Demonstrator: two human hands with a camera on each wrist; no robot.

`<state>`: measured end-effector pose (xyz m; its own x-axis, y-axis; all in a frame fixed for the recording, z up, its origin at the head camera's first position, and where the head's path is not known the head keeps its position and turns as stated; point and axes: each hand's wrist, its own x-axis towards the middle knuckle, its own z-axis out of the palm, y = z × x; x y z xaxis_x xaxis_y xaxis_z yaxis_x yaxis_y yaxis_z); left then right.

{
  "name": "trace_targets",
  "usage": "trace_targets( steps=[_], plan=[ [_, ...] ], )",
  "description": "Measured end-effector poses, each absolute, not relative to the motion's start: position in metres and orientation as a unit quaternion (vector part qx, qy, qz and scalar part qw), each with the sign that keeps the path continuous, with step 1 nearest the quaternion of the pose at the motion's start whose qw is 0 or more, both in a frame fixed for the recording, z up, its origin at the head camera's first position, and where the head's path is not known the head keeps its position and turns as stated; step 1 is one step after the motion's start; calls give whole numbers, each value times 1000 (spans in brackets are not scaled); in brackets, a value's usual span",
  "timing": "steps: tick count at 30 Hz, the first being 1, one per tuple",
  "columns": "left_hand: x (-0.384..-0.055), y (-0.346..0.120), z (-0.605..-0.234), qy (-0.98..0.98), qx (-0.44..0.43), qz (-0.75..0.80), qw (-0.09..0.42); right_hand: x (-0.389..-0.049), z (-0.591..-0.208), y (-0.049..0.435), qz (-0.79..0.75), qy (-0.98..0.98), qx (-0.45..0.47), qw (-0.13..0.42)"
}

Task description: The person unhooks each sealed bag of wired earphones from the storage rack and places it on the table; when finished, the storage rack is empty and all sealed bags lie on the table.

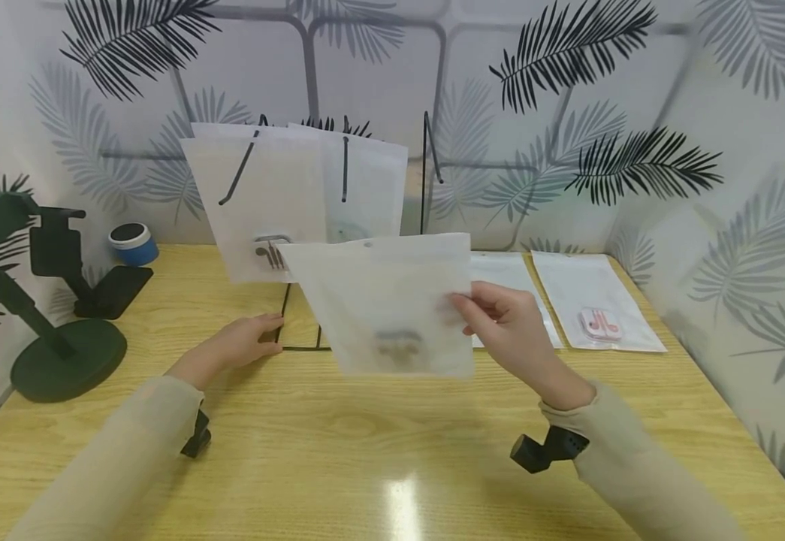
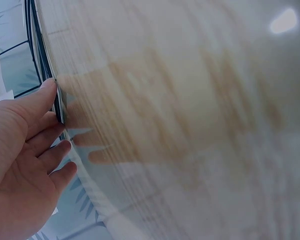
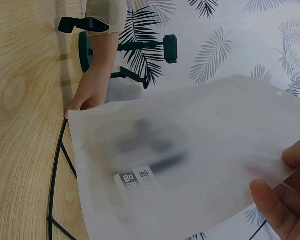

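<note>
**Frosted pouch held above table**

Right hand [image 1: 510, 327]: fingers and thumb pinching right edge of frosted pouch [image 1: 385, 304], raised over wooden table [image 1: 338, 451]. Left hand [image 1: 240, 342]: fingers straight, relaxed, touching black wire rack base [image 1: 297, 347]. Two pouches hanging on rack behind.

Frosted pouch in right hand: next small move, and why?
Probably lift the frosted pouch toward the free hook: the right hand pinches its edge in the air, two pouches already hang, and the left hand steadies the rack base.
</note>
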<state>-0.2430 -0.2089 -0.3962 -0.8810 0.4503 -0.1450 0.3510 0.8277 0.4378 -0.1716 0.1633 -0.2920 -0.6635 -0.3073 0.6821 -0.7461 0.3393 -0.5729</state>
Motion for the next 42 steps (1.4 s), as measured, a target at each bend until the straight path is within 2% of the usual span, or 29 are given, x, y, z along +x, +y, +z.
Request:
trace_targets(
  steps=[8,21,25,37,42],
  plan=[
    [-243,-208,-394,948,212,204,122,-164,-293,191,467,-793,310,238],
    [-245,-209,-398,948,212,207,118,-148,-289,252,476,-822,208,233],
    [-246,-210,-400,947,209,212,123,-146,-291,275,488,-815,206,233],
    [-246,-211,-401,947,204,213,130,-138,-304,349,441,-863,84,230],
    [-245,-210,-400,946,205,214,131,-137,-319,382,435,-874,60,206]
  ],
)
